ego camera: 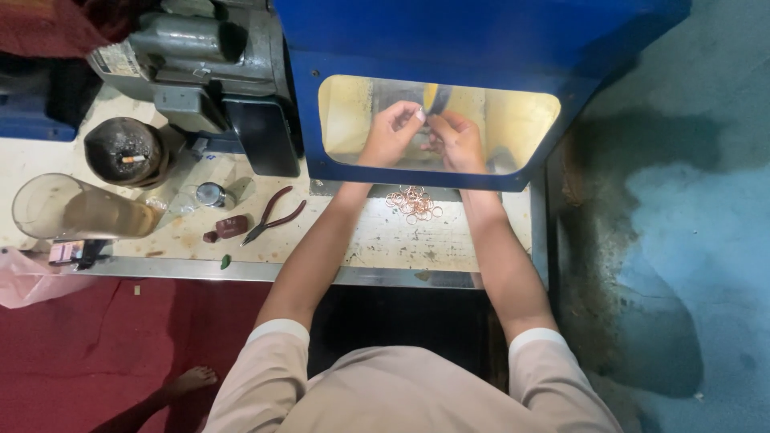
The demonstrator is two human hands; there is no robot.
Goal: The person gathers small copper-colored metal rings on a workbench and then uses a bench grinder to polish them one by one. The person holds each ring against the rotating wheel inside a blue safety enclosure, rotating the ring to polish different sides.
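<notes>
The left hand (391, 132) and right hand (455, 141) meet inside the lit opening of a blue machine hood (449, 48). The fingertips of both are drawn close together and pinch one small pale ring-like piece (420, 116) between them, right in front of the polishing wheel (437, 96), whose edge shows just above the knuckles. Whether the piece touches the wheel cannot be told.

Just below the wrists, on the worn white workbench (401, 240), lies a small heap of copper-coloured rings (413, 203). Further to the left of the hands lie red-handled pliers (274, 214), a small dark red block (231, 226) and a little round metal tin (210, 194). Beyond those, well apart from the fingers, stand a dark round ashtray (126, 151) with a cigarette butt, a clear plastic tumbler (76, 210) lying on its side, and a grey electric motor (204, 56) beside the hood.
</notes>
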